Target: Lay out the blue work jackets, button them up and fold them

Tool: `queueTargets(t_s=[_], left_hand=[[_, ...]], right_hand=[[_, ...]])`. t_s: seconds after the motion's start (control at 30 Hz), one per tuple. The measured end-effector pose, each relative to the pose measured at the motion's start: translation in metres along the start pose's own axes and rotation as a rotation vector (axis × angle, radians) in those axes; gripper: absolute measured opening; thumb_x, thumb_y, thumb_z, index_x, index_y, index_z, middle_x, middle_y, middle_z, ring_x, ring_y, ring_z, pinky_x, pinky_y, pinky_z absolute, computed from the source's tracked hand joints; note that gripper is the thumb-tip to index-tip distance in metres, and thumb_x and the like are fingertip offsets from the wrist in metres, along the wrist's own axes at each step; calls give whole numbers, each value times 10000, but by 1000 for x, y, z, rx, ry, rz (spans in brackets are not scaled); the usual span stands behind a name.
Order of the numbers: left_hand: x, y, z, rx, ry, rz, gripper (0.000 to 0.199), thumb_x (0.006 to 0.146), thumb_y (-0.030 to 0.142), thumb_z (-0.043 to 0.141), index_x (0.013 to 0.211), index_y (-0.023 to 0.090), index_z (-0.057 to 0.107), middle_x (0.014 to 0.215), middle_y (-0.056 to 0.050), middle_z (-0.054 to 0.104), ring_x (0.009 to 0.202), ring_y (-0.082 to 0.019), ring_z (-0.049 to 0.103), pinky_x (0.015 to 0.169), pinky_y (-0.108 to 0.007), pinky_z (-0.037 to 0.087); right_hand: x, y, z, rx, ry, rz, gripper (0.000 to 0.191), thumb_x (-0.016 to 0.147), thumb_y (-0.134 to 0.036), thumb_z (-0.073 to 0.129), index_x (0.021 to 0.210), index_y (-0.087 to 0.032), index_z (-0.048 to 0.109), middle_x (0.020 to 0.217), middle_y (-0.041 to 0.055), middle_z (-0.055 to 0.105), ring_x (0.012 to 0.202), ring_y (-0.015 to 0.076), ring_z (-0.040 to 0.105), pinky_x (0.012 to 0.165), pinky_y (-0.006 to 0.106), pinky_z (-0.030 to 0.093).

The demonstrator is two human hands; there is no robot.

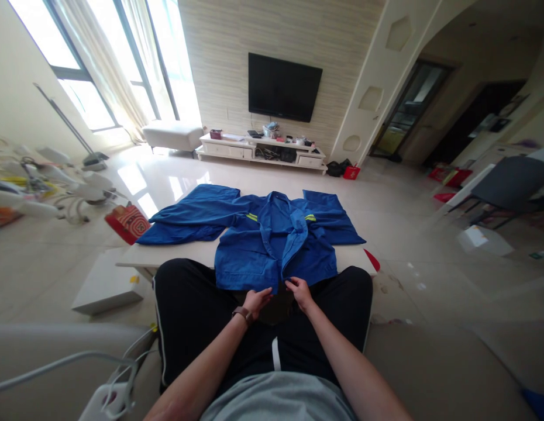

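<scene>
A blue work jacket (245,251) with yellow-green stripes on its chest lies front side up on a low table, its collar at the far side and its sleeves out to both sides. The bottom hem hangs over the near edge. My left hand (258,301), with a brown watch on the wrist, pinches the hem just left of the front opening. On the other side of that opening, my right hand (299,292) grips the hem corner between thumb and fingers. Another blue folded garment seems to lie under the left sleeve, though I cannot tell for sure.
The pale low table (184,255) stands against my knees. A red patterned bag (128,223) and a white box (109,286) are on the left. A TV stand (228,151) is by the far wall. White cables (79,356) lie on the sofa at left.
</scene>
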State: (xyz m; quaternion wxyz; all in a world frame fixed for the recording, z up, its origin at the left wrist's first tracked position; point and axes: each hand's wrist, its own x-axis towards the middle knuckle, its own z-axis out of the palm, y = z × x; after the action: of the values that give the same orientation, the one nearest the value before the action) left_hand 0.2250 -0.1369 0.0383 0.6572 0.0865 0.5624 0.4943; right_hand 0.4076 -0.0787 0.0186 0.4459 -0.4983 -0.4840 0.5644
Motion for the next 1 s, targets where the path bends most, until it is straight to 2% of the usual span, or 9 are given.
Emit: queueTargets(t_s=[0.13, 0.27, 0.37, 0.47, 0.53, 0.73, 1.0], left_hand=[[0, -3, -2, 78, -24, 45, 237, 723, 166, 872, 792, 95, 657, 898, -160, 762, 791, -189, 742, 706, -256, 578], [3, -8, -4, 184, -40, 115, 244, 693, 223, 885, 705, 86, 683, 747, -134, 744, 676, -182, 705, 626, -257, 538], [5, -13, -5, 264, -73, 175, 268, 642, 254, 906, 653, 86, 697, 676, -116, 727, 610, -183, 669, 586, -268, 503], [6, -16, -6, 320, -109, 209, 275, 622, 277, 907, 638, 81, 715, 670, -118, 729, 594, -183, 654, 588, -276, 486], [7, -17, -6, 342, -120, 220, 279, 626, 291, 901, 638, 79, 720, 674, -122, 731, 597, -183, 653, 599, -278, 487], [6, -16, -7, 357, -150, 215, 290, 646, 322, 888, 719, 89, 731, 751, -131, 755, 691, -204, 700, 658, -286, 527], [7, -17, -8, 372, -162, 213, 322, 641, 337, 895, 746, 82, 728, 760, -136, 755, 687, -202, 701, 629, -275, 512]], right_hand=[[-4, 2, 2, -107, -71, -12, 401, 661, -530, 787, 779, -152, 725, 727, 43, 687, 631, 165, 592, 583, 282, 489], [-4, 4, 1, -206, -108, -22, 420, 699, -567, 745, 792, -158, 723, 729, 53, 691, 602, 173, 590, 530, 279, 466], [-3, 5, 0, -284, -130, -50, 370, 704, -527, 753, 780, -166, 731, 750, 59, 711, 666, 193, 625, 617, 301, 504], [-2, 6, 0, -355, -150, -81, 307, 697, -471, 764, 773, -174, 745, 793, 64, 734, 778, 221, 657, 754, 337, 530], [-1, 6, 0, -391, -162, -94, 287, 715, -455, 746, 781, -175, 749, 800, 66, 739, 804, 229, 663, 793, 347, 526], [-3, 5, -1, -453, -185, -119, 269, 756, -425, 698, 814, -168, 752, 820, 69, 746, 802, 225, 670, 806, 340, 509], [-7, 0, -1, -513, -187, -151, 227, 776, -387, 683, 808, -174, 753, 811, 66, 747, 786, 220, 667, 771, 326, 502]])
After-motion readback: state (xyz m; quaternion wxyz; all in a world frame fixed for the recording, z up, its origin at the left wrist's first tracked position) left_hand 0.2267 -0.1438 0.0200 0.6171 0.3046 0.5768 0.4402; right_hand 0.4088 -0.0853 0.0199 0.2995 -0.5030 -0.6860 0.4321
